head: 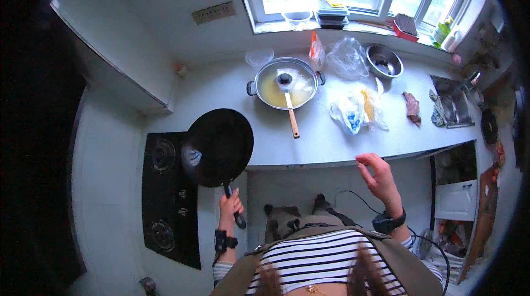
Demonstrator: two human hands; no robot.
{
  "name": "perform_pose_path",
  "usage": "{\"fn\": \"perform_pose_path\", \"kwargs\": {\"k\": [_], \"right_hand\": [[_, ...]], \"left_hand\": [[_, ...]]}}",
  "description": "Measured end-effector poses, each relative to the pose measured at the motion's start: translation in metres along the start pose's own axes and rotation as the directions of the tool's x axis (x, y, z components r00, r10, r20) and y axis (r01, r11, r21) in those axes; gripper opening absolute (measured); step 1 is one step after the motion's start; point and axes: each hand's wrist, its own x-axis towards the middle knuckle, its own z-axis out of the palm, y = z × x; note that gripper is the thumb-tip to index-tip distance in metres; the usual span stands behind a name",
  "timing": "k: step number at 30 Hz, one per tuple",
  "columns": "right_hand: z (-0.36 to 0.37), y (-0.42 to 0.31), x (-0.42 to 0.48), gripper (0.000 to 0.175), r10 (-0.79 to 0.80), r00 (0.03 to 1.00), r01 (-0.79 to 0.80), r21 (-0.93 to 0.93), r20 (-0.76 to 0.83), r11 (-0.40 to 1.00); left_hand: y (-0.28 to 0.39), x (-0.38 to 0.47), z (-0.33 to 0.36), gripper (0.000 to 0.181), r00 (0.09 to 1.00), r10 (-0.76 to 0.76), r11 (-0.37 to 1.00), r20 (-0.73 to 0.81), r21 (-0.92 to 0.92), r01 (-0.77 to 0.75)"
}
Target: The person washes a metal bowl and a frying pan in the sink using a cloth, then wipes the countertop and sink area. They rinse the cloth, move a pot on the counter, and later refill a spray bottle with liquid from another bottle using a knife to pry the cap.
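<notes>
My left hand (231, 206) grips the black handle of a dark wok (219, 147). The wok overlaps the right side of a black two-burner gas hob (169, 196) in the view; whether it rests on anything I cannot tell. Nothing is in my right hand (377, 178), which hovers off the counter's front edge with bent fingers, thumb apart. On the counter stands a two-handled pot (269, 89) with a glass lid and pale yellow contents. Across its lid lies a wooden-handled utensil (293, 122).
Plastic bags (350, 112) lie on the white counter (306, 151), with a clear bag (348, 58) behind. A steel bowl (384, 61) holds something dark. Brown cloth (412, 108) lies left of the sink (459, 105). Food containers (332, 14) stand on the windowsill. A cable (443, 254) trails at my right.
</notes>
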Motion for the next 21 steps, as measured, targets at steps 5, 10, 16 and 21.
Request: {"fn": "perform_pose_path", "kwargs": {"k": [5, 10, 16, 21], "right_hand": [[-0.017, 0.026, -0.002, 0.015, 0.061, 0.995, -0.065, -0.049, -0.081, 0.997], [-0.002, 0.017, 0.018, 0.015, 0.153, 0.972, -0.16, -0.024, -0.181, 0.987], [0.021, -0.009, 0.046, 0.017, 0.229, 0.958, -0.247, -0.09, -0.175, 0.965], [0.027, -0.027, 0.053, 0.016, 0.261, 0.94, -0.292, -0.118, -0.221, 0.949]], "left_hand": [[0.021, 0.087, 0.024, 0.033, 0.997, 0.07, 0.997, 0.04, 0.022, -0.07], [0.075, 0.189, 0.018, 0.031, 0.992, 0.101, 0.989, 0.07, 0.101, -0.108], [0.113, 0.262, 0.015, 0.024, 0.99, 0.115, 0.97, 0.083, 0.206, -0.13], [0.13, 0.3, 0.021, 0.023, 0.984, 0.094, 0.976, 0.149, 0.181, -0.12]]}}
